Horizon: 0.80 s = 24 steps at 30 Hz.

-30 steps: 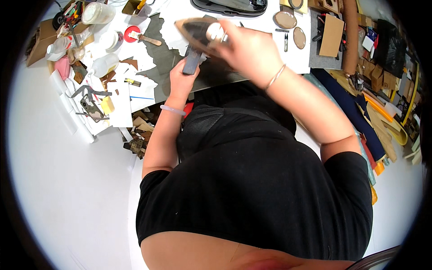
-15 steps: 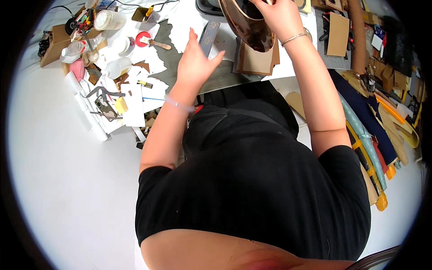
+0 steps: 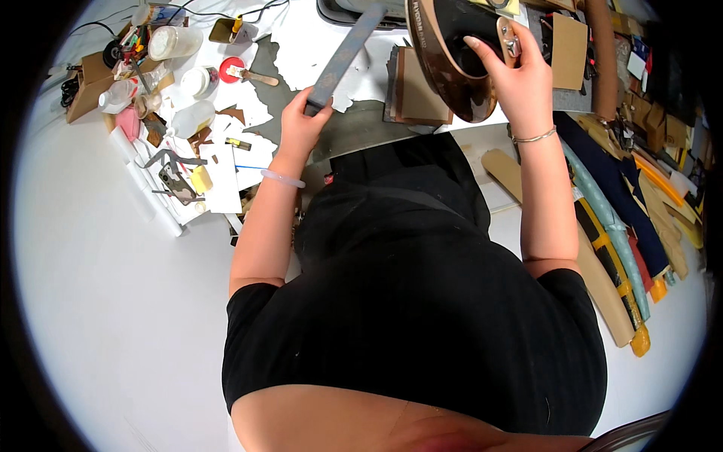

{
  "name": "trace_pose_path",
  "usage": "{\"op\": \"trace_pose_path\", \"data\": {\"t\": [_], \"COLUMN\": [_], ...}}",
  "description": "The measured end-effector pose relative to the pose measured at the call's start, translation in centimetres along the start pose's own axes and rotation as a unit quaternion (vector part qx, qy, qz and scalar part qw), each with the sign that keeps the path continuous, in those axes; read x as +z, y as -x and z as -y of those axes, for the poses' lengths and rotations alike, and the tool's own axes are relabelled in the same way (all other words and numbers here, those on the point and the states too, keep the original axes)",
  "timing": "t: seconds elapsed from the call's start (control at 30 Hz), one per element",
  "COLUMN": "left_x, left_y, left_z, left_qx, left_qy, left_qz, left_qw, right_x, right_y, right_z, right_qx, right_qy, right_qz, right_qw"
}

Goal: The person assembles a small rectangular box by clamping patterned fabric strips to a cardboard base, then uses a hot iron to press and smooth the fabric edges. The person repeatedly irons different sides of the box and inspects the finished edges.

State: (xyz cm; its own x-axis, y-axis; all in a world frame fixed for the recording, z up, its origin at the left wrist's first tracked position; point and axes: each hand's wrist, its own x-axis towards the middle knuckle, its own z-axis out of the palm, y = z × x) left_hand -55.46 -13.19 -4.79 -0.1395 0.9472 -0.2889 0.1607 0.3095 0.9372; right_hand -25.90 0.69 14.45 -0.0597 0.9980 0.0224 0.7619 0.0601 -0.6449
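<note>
My left hand (image 3: 300, 129) grips the near end of a long flat grey bar (image 3: 348, 54) with worn brownish marks. The bar is raised over the table and slants away to the upper right. In my right hand (image 3: 525, 87) is a glossy brown, rounded, shell-like thing (image 3: 446, 83) with a dark hollow; I cannot tell its kind. The thumb reaches toward the hollow, and the fingers are closed round its edge beside a metal fitting (image 3: 511, 44). It hangs above the table's right part, its far end cut off by the frame.
Stacked brown and dark sheets (image 3: 422, 94) lie near the table's front edge. On the left are a red lid (image 3: 230, 69) with a brush (image 3: 260, 77), white jars (image 3: 199, 81), bottles and paper scraps. Rolls of material (image 3: 602, 226) lean at the right. A dark tray (image 3: 354, 13) sits behind.
My left hand has closed on the grey bar and lifted it off the table. My right hand has moved right and nearer, carrying the brown shell-like thing, now turned more upright.
</note>
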Motion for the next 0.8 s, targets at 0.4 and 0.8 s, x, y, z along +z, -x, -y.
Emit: {"op": "trace_pose_path", "data": {"t": [0.4,0.8], "left_x": [1.4,1.7], "left_y": [3.3,3.1], "left_z": [5.6,9.2], "left_qx": [0.003,0.021], "left_qy": [0.005,-0.005], "left_qz": [-0.048,-0.047], "left_qw": [0.999,0.999], "right_x": [6.3,10.6], "right_y": [1.0,3.4], "right_z": [5.0,4.6], "right_qx": [0.027,-0.081], "right_qy": [0.118,0.259], "right_qz": [0.176,0.173], "right_qw": [0.977,0.947]}}
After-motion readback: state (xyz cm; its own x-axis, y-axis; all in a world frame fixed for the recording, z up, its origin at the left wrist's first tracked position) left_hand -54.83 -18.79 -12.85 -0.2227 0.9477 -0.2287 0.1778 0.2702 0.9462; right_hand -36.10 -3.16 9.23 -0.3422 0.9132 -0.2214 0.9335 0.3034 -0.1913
